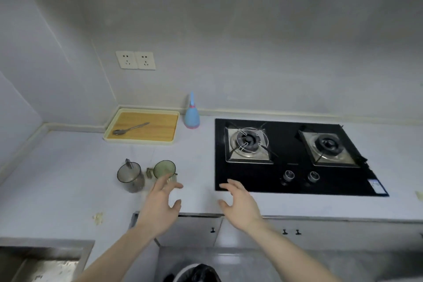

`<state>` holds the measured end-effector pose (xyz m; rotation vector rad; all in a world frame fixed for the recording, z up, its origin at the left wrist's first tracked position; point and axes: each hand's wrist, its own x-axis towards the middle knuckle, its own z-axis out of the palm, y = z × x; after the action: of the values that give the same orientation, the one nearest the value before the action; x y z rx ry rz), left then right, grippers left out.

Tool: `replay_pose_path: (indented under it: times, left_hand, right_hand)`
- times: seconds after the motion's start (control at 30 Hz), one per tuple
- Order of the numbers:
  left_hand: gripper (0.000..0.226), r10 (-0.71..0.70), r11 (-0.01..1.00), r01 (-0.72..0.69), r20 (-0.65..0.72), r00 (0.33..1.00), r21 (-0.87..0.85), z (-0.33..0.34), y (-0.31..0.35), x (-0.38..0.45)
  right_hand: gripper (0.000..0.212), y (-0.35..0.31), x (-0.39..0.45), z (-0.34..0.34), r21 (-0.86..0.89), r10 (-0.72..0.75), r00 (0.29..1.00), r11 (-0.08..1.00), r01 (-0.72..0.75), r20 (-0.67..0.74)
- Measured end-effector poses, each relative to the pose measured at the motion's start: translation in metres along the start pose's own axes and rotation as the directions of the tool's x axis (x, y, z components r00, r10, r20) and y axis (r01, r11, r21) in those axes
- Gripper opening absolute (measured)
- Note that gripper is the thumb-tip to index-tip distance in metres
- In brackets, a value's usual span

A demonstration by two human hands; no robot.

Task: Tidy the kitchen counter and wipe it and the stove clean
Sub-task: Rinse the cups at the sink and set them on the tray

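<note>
Green glass cup (164, 169) stands upright just beyond the left hand (160, 199), whose fingers (163, 182) are spread wide and empty; the right hand (240, 204), likewise open, is farther off.

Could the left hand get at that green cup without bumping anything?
Probably yes: the left hand is open and empty, right in front of the green cup. The grey cup stands apart, to the left.

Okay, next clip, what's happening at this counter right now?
A person stands at a kitchen counter with both hands open and empty. The left hand reaches toward a green glass mug beside a smoky glass pitcher; the right hand hovers near the stove. A spoon lies in the tray at the back, a blue bottle beside it. No cloth is visible.
</note>
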<state>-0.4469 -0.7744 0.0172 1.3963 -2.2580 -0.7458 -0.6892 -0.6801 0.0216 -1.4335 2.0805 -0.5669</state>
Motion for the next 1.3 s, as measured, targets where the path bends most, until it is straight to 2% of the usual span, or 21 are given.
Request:
replay_pose_path:
  times: [0.2, 0.33, 0.47, 0.77, 1.1, 1.3]
  left_hand:
    - [0.034, 0.202, 0.979, -0.201, 0.113, 0.973, -0.022, 0.067, 0.136, -0.030]
    - [0.032, 0.362, 0.932, -0.355, 0.179, 0.915, -0.072, 0.113, 0.232, -0.042]
    - [0.032, 0.464, 0.885, -0.456, 0.234, 0.854, -0.089, 0.144, 0.305, -0.040]
    - [0.034, 0.517, 0.850, -0.522, 0.307, 0.799, -0.071, 0.202, 0.390, -0.006]
    - [0.035, 0.538, 0.829, -0.554, 0.377, 0.754, -0.074, 0.298, 0.479, 0.092]
    - [0.038, 0.566, 0.797, -0.601, 0.426, 0.706, -0.061, 0.350, 0.544, 0.140]
  right_hand:
    - [0.051, 0.091, -0.098, -0.085, 0.017, 0.074, 0.993, 0.997, -0.073, -0.089]
    - [0.052, 0.148, -0.159, -0.149, 0.033, 0.139, 0.971, 0.990, -0.135, -0.193]
    - [0.051, 0.194, -0.197, -0.202, 0.048, 0.210, 0.934, 0.978, -0.204, -0.289]
    - [0.050, 0.284, -0.211, -0.285, 0.094, 0.293, 0.864, 0.956, -0.279, -0.409]
    - [0.055, 0.401, -0.159, -0.383, 0.058, 0.426, 0.822, 0.897, -0.439, -0.379]
    - [0.056, 0.474, -0.135, -0.442, 0.077, 0.508, 0.764, 0.848, -0.524, -0.398]
